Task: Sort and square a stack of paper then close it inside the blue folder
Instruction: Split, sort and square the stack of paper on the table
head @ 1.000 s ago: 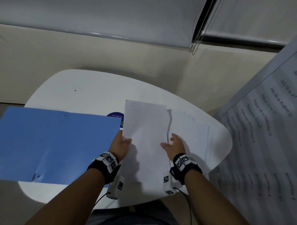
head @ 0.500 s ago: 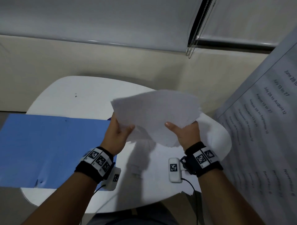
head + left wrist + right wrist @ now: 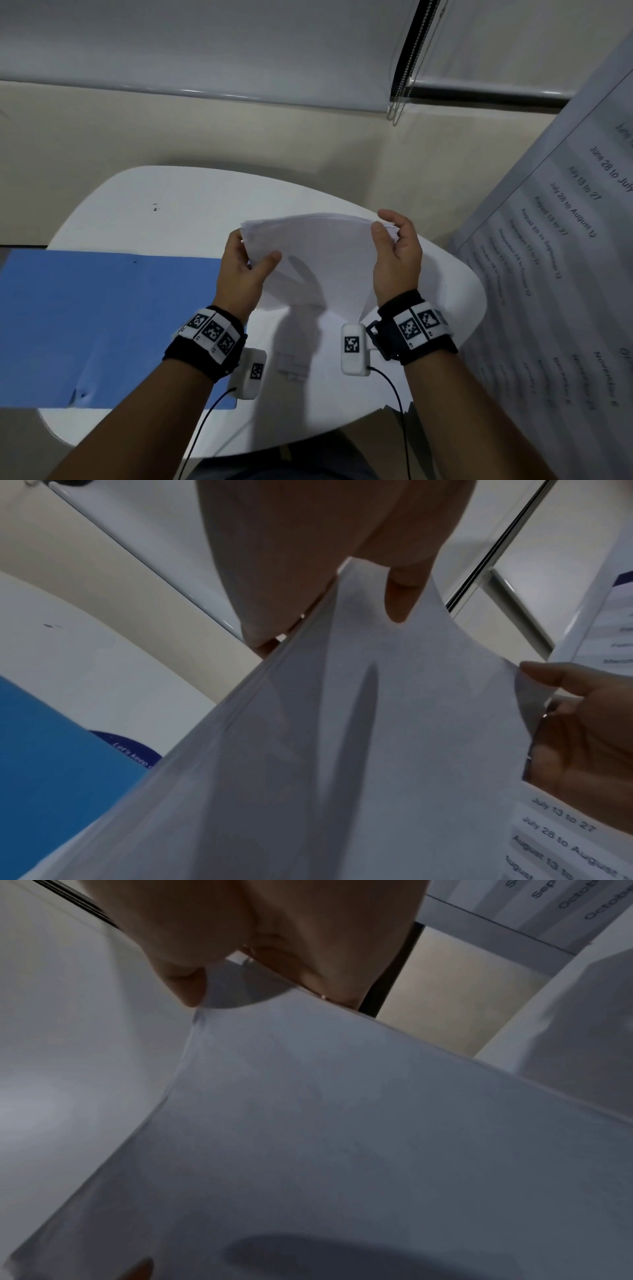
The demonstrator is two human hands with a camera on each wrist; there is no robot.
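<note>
both hands, left (image 3: pixel 245 270) and right (image 3: pixel 397 260), pinch the paper stack (image 3: pixel 318 260) by its side edges above the table (image 3: pixel 171 212); the folder (image 3: pixel 102 325) lies open left of the stack.

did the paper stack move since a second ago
Yes. The paper stack was lying on the white table beside the blue folder; now both hands hold it up off the table.

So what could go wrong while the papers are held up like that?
The paper stack is held only at its two upper corners, by the left hand and the right hand, and it sags between them, so loose sheets might slip out. Its top edges look uneven, so it may go into the blue folder crooked.
</note>
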